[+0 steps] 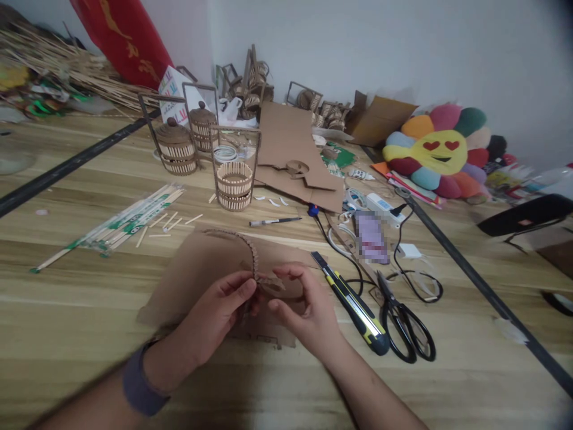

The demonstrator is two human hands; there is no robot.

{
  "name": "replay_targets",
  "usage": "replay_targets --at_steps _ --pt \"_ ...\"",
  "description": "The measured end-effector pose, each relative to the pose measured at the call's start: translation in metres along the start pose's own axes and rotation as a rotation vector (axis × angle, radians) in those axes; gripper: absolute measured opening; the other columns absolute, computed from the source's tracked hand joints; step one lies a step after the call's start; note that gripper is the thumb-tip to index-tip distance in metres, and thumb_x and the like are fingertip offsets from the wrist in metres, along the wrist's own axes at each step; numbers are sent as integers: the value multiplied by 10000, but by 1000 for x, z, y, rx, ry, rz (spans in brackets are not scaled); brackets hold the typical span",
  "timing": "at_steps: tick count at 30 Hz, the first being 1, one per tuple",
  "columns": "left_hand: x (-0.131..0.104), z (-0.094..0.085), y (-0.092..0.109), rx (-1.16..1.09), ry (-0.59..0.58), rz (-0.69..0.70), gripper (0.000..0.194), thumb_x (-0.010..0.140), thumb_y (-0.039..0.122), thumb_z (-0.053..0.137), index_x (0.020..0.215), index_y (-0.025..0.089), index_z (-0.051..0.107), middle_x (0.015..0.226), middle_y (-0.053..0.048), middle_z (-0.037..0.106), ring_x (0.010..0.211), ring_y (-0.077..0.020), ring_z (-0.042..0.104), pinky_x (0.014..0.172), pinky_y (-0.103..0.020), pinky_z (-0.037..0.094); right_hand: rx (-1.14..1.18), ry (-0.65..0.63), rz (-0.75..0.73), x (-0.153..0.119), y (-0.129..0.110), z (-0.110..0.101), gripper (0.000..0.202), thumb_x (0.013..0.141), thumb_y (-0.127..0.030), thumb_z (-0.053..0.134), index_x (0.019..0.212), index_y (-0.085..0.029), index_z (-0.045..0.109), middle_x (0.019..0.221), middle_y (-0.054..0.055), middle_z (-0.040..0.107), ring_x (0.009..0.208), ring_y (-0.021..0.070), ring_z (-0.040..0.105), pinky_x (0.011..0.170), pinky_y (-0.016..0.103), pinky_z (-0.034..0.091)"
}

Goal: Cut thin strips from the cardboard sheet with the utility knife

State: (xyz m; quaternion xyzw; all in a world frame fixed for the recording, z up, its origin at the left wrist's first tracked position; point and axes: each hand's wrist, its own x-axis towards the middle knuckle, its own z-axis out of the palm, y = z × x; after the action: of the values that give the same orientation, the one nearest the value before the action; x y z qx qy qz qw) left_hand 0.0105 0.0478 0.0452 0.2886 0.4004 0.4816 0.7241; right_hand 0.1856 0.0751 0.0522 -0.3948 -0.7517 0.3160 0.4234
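Note:
A thin strip of brown cardboard [254,254] curves up and to the left from my left hand [233,298], whose thumb and fingers pinch it. Near that pinch, a small looped part of cardboard [271,283] lies between the two hands. Thumb and fingers of my right hand [304,304] are apart around this loop, with a gap between them. Both hands are over a flat cardboard sheet [179,280] on the wooden table. The fingertips of my left hand are partly hidden behind the strip.
A utility knife [353,304] and black-handled scissors [403,325] lie right of my right hand. Beyond the sheet are a pen [275,221], an open stick basket [234,188], lidded baskets [176,149] and cut cardboard [286,137]. Bagged sticks [129,221] lie left; a phone [372,237] and cables sit right.

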Motion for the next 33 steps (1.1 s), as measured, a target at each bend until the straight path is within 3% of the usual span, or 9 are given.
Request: replay_targets --at_steps 5,13,19,23,27,30,33 --pt "0 0 -1 -7 14 -14 336 681 441 816 783 158 666 701 15 609 651 -115 501 622 -232 402 -120 -43 -67 -1 -1 3 263 823 -169 639 1069 -242 583 990 40 674 920 216 627 785 356 493" --pt "-1 -1 -5 189 -23 9 343 739 480 730 703 152 634 625 25 542 631 -127 459 591 -234 358 -275 3 -274 -6 3 5 147 899 -145 583 1004 -240 621 861 20 663 823 199 564 758 371 403" --pt "-3 -3 -7 260 -73 -14 447 794 563 666 635 151 598 590 24 524 566 -106 399 517 -220 283 -231 -37 -274 -6 0 4 98 886 -127 550 882 -217 590 784 12 609 776 180 532 726 344 397" --pt "-5 -1 -4 140 -109 -76 442 742 569 722 659 144 638 591 16 547 586 -111 451 555 -213 344 -4 -76 -182 -4 -4 2 112 869 -122 539 850 -227 574 782 6 594 773 170 555 694 310 436" --pt "-5 2 2 6 -74 -140 411 674 533 796 712 144 670 629 20 567 594 -100 477 569 -199 381 394 -117 10 -4 -4 0 60 907 -221 569 852 -234 592 829 16 620 770 159 593 682 295 472" --pt "-6 4 5 5 -79 -120 422 673 538 799 729 141 668 660 16 575 579 -86 472 538 -186 363 669 -114 202 -4 0 0 118 881 -338 656 846 -235 612 810 10 644 707 141 594 618 264 471" --pt "-6 3 4 55 -84 -49 428 726 561 748 731 148 637 657 15 573 542 -79 444 495 -185 326 775 -89 316 -4 3 0 202 828 -402 722 821 -217 641 702 -8 624 595 111 541 544 229 433"
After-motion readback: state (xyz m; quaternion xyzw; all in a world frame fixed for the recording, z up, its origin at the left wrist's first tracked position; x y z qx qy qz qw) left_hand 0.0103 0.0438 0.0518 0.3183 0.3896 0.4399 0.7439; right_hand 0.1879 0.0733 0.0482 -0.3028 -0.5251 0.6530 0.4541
